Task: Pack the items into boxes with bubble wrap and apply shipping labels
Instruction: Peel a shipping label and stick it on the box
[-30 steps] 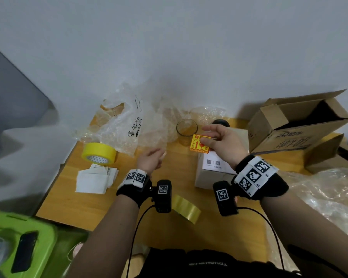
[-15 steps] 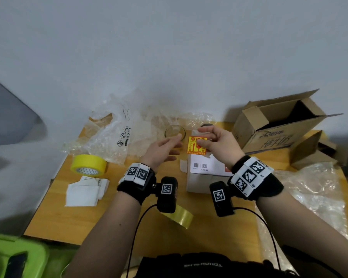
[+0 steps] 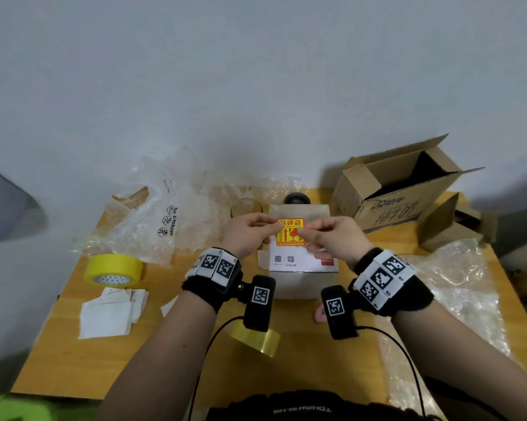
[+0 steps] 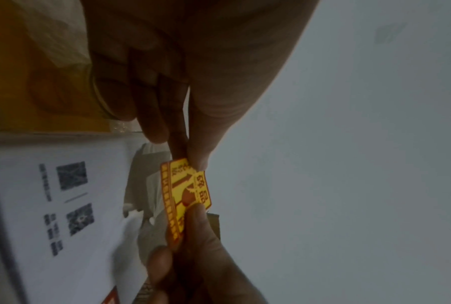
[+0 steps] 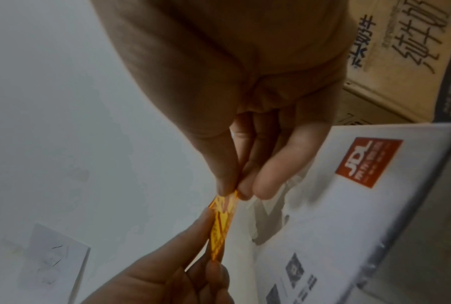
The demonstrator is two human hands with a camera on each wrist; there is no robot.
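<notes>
Yellow and red, the fragile sticker (image 3: 290,235) looks paper-thin, limp and sure to cling once its backing parts — best taken by its outer edges or a corner, not the printed middle. It hangs in the air just above the white box (image 3: 301,262) on the table (image 3: 301,372), stretched between both hands: the left hand (image 3: 250,235) pinches its left edge with thumb and forefinger, and the right hand (image 3: 335,238) pinches its right side the same way.

I'm standing at a wooden desk (image 3: 301,369) whose far edge is pushed against a plain pale grey wall (image 3: 256,71). The light is soft and even. Off the desk's left edge lies grey floor (image 3: 19,299), and by its near left corner a bright green bin (image 3: 10,411) shows.
</notes>
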